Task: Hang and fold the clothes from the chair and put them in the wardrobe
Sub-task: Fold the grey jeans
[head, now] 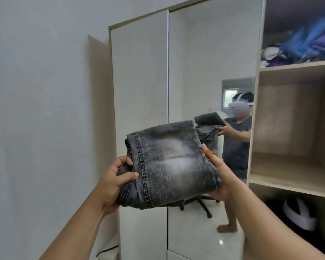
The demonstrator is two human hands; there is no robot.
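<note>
A folded pair of grey washed jeans [169,162] is held up at chest height in front of the wardrobe [139,91]. My left hand [114,182] grips its left edge, thumb on top by the stitched seam. My right hand [219,177] supports the right side, fingers along the edge and palm under. The wardrobe's open section is to the right, with a bare middle shelf [293,177] level with the jeans.
The upper shelf holds a heap of blue and purple clothes [308,45]. A white and black object [298,214] lies in the compartment below. The mirrored door [204,62] reflects a person, a chair with clothes and the floor. A white wall is on the left.
</note>
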